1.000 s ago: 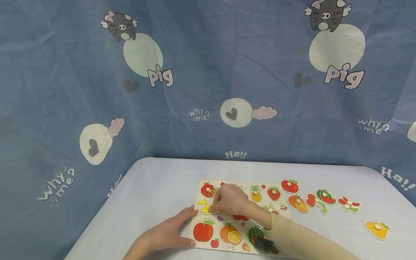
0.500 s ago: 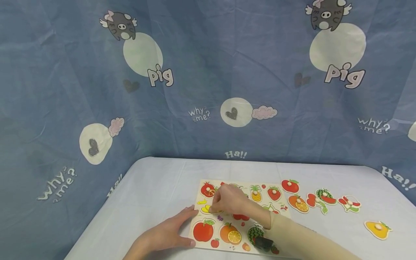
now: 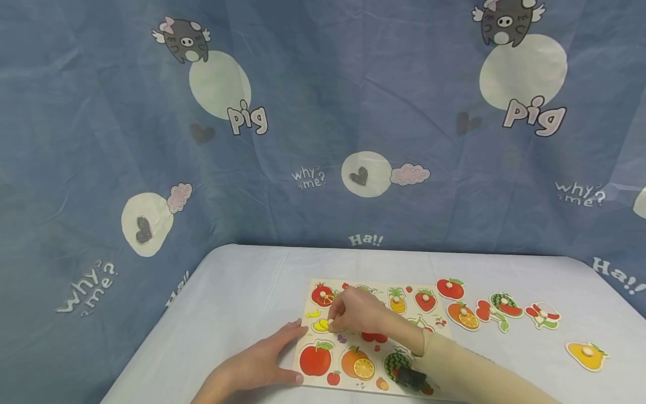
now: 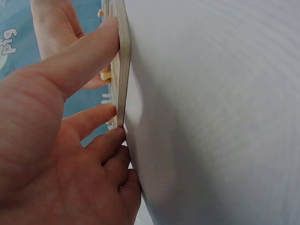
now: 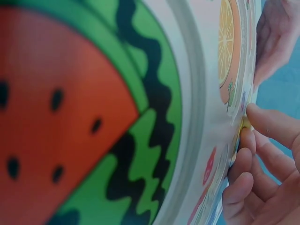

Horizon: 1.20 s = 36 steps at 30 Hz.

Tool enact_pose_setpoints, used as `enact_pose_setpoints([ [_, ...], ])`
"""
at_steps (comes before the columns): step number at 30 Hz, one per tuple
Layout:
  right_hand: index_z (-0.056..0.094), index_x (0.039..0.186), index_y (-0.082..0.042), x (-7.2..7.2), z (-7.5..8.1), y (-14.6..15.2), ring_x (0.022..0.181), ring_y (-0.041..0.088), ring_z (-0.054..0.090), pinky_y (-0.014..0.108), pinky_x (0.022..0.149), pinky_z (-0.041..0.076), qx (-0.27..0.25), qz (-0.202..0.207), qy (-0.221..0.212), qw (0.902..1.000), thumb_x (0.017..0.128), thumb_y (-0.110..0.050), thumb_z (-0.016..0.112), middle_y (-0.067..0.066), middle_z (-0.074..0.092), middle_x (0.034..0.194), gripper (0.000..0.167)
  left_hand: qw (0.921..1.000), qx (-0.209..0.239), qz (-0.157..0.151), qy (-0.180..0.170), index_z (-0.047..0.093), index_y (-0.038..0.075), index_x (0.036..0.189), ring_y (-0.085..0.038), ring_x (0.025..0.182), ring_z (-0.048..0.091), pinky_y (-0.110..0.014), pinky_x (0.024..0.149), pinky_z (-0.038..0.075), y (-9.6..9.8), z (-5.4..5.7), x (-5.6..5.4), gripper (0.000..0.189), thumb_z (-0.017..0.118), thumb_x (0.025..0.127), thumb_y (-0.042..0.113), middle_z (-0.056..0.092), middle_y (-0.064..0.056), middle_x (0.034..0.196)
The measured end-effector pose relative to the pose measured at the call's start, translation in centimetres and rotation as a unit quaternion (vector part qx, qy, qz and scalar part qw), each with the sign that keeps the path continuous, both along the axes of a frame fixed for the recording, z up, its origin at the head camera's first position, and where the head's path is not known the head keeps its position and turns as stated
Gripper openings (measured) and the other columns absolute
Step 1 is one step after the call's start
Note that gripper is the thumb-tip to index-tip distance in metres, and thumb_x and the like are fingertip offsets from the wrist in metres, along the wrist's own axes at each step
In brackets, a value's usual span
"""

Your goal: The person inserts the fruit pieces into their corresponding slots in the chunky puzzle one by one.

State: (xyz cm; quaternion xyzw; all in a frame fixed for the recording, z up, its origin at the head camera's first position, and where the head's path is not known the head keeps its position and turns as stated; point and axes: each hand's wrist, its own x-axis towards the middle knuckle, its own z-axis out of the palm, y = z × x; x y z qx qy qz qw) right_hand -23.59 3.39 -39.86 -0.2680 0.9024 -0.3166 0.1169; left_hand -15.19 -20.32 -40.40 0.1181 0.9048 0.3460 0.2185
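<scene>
Board (image 3: 381, 365) flat on white table (image 3: 242, 303), printed w/ fruit pics. L hand (image 3: 262, 359) at board's left edge, thumb & forefinger spread wide apart, thumb tip by near left corner; left wrist view confirms thumb over the rim, other fingers bunched alongside. R hand (image 3: 360, 311) over left half of board, thumb & forefinger pinching small knob of yellow pc (image 3: 320, 325). Said pc sits by board's left edge, between pomegranate pc (image 3: 323, 294) on far side & apple pic (image 3: 316, 360) on near side. Pineapple pc (image 3: 397, 303) & strawberry pc (image 3: 425, 301) noted at far right of board. Loose on table, right of board: red apple pc (image 3: 450, 289), orange pc (image 3: 463, 317), watermelon pc (image 3: 506, 306); pear pc (image 3: 587, 357) farthest right, well apart. Watermelon pic (image 3: 396, 365), near right of board, partly hidden by dark item at right wrist
</scene>
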Motion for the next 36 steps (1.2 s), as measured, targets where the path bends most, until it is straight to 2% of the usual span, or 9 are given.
enact_pose_setpoints([
  [8,0.073,0.078,-0.023,0.2,0.1,0.2,0.062,0.009,0.052,0.026,0.058,0.044,-0.009,0.005,0.010,0.9999,0.080,-0.022,0.082,-0.011,0.061,0.065,0.010,1.0000,0.002,-0.007,0.006,0.044,0.021,0.148,-0.035,0.143,0.027,-0.066,0.108,0.026,-0.1,-0.1,0.0,0.084,0.083,0.076,0.038,0.031,-0.010,0.158],
  [14,0.074,0.084,-0.022,0.1,0.6,1.0,0.065,0.009,0.054,0.027,0.061,0.047,-0.020,0.008,0.023,0.9995,0.082,-0.023,0.080,-0.013,0.062,0.072,0.006,1.0000,-0.003,-0.005,0.007,0.044,0.023,0.148,-0.035,0.143,0.027,-0.067,0.107,0.026,-0.1,-0.1,0.0,0.084,0.084,0.076,0.038,0.031,-0.009,0.158],
  [20,0.075,0.089,-0.017,0.0,1.1,2.3,0.064,0.009,0.053,0.026,0.055,0.045,-0.038,0.026,0.028,0.9985,0.084,-0.018,0.077,-0.013,0.064,0.077,0.005,0.9999,0.000,-0.008,0.012,0.044,0.022,0.148,-0.035,0.143,0.026,-0.067,0.108,0.025,-0.1,-0.1,0.0,0.084,0.083,0.076,0.038,0.030,-0.009,0.158],
  [28,0.074,0.094,-0.012,-0.1,1.3,4.1,0.063,0.012,0.055,0.025,0.053,0.045,-0.090,0.040,-0.006,0.9951,0.086,-0.011,0.074,-0.009,0.066,0.078,0.008,1.0000,-0.001,0.007,-0.003,0.044,0.022,0.148,-0.036,0.142,0.028,-0.068,0.107,0.027,-0.1,-0.2,-0.1,0.085,0.084,0.075,0.037,0.031,-0.009,0.158],
  [36,0.074,0.102,-0.014,0.2,1.8,5.7,0.071,0.014,0.057,0.026,0.058,0.048,-0.081,0.068,0.010,0.9943,0.089,-0.015,0.073,-0.011,0.064,0.079,0.014,0.9999,-0.001,0.015,-0.004,0.044,0.022,0.148,-0.035,0.140,0.030,-0.068,0.106,0.027,0.0,-0.2,0.0,0.086,0.084,0.074,0.037,0.031,-0.008,0.158],
])
